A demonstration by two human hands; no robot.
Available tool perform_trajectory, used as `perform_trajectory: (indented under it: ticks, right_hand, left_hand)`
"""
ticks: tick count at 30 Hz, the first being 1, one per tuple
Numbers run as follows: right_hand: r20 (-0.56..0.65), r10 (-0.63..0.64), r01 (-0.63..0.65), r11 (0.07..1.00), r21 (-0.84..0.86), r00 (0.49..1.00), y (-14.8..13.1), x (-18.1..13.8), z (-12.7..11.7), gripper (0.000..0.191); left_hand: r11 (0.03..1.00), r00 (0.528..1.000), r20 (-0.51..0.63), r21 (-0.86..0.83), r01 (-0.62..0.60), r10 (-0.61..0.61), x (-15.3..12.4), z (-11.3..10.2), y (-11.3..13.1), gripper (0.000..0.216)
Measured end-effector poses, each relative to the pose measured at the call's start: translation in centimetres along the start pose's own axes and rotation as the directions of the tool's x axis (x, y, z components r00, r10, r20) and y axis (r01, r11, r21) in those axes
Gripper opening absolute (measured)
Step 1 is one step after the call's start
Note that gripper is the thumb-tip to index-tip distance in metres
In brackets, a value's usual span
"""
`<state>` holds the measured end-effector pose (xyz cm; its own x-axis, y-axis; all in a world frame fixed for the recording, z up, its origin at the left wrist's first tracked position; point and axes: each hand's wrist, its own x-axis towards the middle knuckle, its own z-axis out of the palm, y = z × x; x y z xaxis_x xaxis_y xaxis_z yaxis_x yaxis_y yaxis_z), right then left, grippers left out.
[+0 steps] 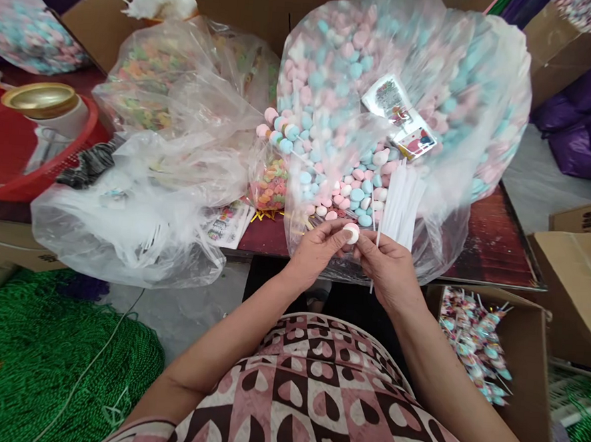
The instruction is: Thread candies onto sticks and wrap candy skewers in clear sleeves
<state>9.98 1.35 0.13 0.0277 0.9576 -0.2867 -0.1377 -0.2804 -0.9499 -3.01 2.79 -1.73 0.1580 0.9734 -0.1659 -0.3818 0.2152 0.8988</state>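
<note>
My left hand [318, 248] pinches a white round marshmallow [351, 234] between thumb and fingers. My right hand [390, 270] is closed on a thin white stick [375, 252] that points up at the marshmallow. Both hands meet at the table's front edge, just before a large clear bag [434, 89] full of pink, blue and white marshmallows. A bundle of white sticks [402, 197] lies in the bag's open mouth, right above my right hand. A skewer of threaded marshmallows [281, 130] rests on the bag's left side.
Crumpled clear plastic bags [141, 198] with coloured candy cover the table's left. A red basket [39, 158] holds a gold-lidded jar [42, 99]. A cardboard box [531, 369] at lower right holds finished wrapped skewers [473, 338]. Green netting [41, 359] lies on the floor at left.
</note>
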Motion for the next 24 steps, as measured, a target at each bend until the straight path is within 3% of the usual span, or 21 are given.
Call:
perform_trajectory:
  ticks: [5, 8, 12, 16, 19, 24]
  right_hand:
    - [0.054, 0.003, 0.002, 0.995, -0.101, 0.999, -0.5, -0.2, 0.2, 0.026]
    - [0.063, 0.026, -0.024, 0.999, -0.031, 0.998, -0.9, -1.0, 0.1, 0.028]
    - [0.032, -0.053, 0.052, 0.998, 0.044, 0.998, -1.0, -2.6, -0.5, 0.027]
    - [0.135, -0.013, 0.036, 0.985, -0.171, 0.991, -0.5, -4.0, -1.3, 0.036]
    - [0.191, 0.018, 0.057, 0.924, -0.379, 0.981, -0.3, -4.3, -1.4, 0.041]
    - [0.243, 0.003, 0.123, 0.856, -0.503, 0.97, -0.4, -4.1, -1.0, 0.041]
  left_hand:
    - [1.0, 1.0, -0.015, 0.026, -0.009, 0.01, 0.0, 0.0, -0.1, 0.036]
    - [0.998, 0.997, -0.067, -0.058, 0.033, -0.037, 0.1, -0.1, -0.1, 0.037]
    - [0.985, 0.992, -0.102, -0.166, 0.058, -0.075, 0.1, -0.1, 0.3, 0.038]
    - [0.985, 0.985, -0.161, -0.17, 0.029, -0.057, 0.0, 0.1, 0.3, 0.037]
    - [0.987, 0.984, -0.17, -0.157, 0.019, -0.046, 0.0, 0.3, 0.3, 0.039]
    - [0.986, 0.987, -0.156, -0.164, -0.001, -0.025, -0.1, 0.4, 0.2, 0.04]
